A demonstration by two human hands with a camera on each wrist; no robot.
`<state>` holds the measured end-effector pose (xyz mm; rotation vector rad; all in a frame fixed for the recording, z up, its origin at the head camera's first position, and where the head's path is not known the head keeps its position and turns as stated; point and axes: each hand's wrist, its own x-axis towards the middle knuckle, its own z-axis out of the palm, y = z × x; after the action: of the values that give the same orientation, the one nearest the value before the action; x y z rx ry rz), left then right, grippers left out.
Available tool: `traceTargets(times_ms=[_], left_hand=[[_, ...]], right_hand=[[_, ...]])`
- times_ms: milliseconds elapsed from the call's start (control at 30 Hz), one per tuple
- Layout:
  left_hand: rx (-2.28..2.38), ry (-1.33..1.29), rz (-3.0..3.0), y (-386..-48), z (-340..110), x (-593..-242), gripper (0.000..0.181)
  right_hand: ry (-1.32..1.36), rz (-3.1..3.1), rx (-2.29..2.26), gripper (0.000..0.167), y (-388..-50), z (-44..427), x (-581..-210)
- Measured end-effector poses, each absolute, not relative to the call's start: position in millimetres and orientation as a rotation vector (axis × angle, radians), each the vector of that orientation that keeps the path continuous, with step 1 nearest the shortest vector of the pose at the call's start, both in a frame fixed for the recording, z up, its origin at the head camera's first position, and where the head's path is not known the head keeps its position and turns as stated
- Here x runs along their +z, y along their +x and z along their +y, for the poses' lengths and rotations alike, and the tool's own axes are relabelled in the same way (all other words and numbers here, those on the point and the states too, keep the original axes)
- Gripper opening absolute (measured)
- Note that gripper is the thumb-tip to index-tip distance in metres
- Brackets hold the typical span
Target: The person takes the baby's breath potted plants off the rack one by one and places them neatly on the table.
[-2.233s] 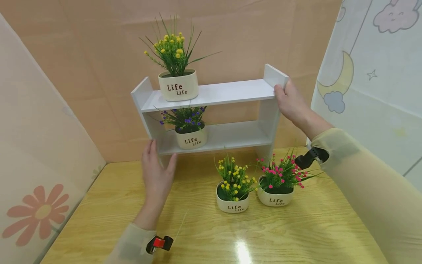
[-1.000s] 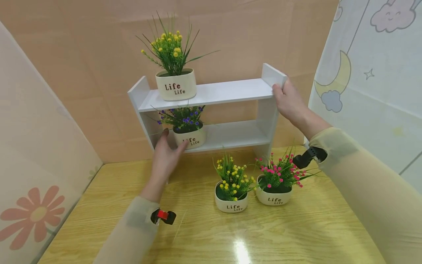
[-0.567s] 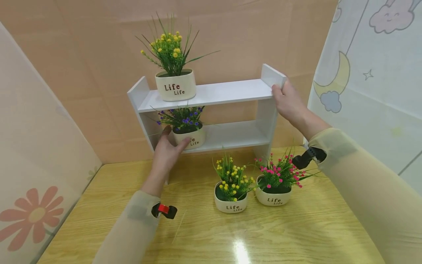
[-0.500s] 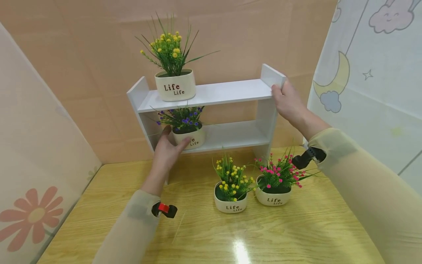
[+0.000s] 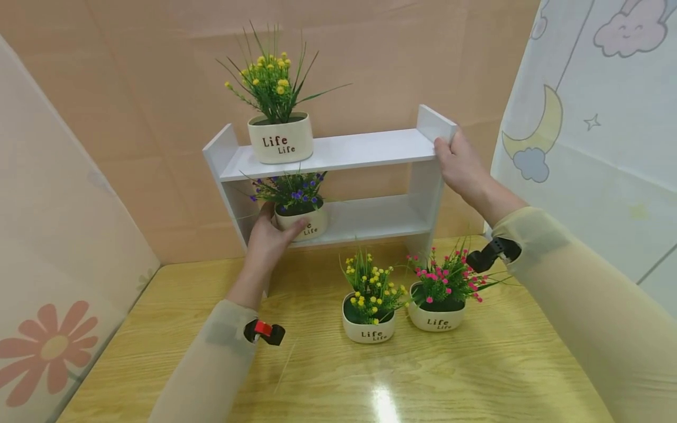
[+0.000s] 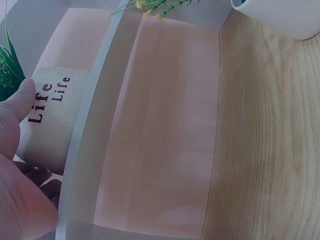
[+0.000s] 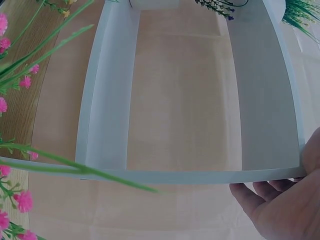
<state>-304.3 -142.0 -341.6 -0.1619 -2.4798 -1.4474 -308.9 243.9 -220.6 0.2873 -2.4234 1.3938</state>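
Observation:
A white two-tier shelf [image 5: 370, 147] stands at the back of the wooden table. On its lower board, toward the left, is a cream "Life" pot [image 5: 316, 225] of purple flowers; my left hand [image 5: 267, 244] grips its left end, thumb across the front. The left wrist view shows that thumb on the pot [image 6: 55, 120], with the other fingers of my left hand [image 6: 22, 170] partly hidden around its end. My right hand [image 5: 465, 170] holds the shelf's upper right side panel; in the right wrist view the fingers of my right hand [image 7: 287, 205] lie against that panel's outer face.
A cream pot [image 5: 280, 141] of yellow flowers sits on the upper board at left. On the table [image 5: 449, 382], before the shelf, stand a second yellow-flowered pot [image 5: 368, 332] and a pink-flowered pot [image 5: 436, 320], side by side. Fabric walls enclose the back and sides.
My left hand has moved from the shelf's lower left side onto the purple-flowered pot and taken hold of it. My right hand keeps its hold on the shelf.

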Motion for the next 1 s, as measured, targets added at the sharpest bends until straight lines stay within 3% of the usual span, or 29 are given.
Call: traceTargets(times_ms=[1000], left_hand=[[-1.453,-0.139,-2.503,-303.1,-141.4,-336.6,0.106]], right_hand=[[0.298,-2.423,1.420,0.063,-308.0,243.6,-220.7]])
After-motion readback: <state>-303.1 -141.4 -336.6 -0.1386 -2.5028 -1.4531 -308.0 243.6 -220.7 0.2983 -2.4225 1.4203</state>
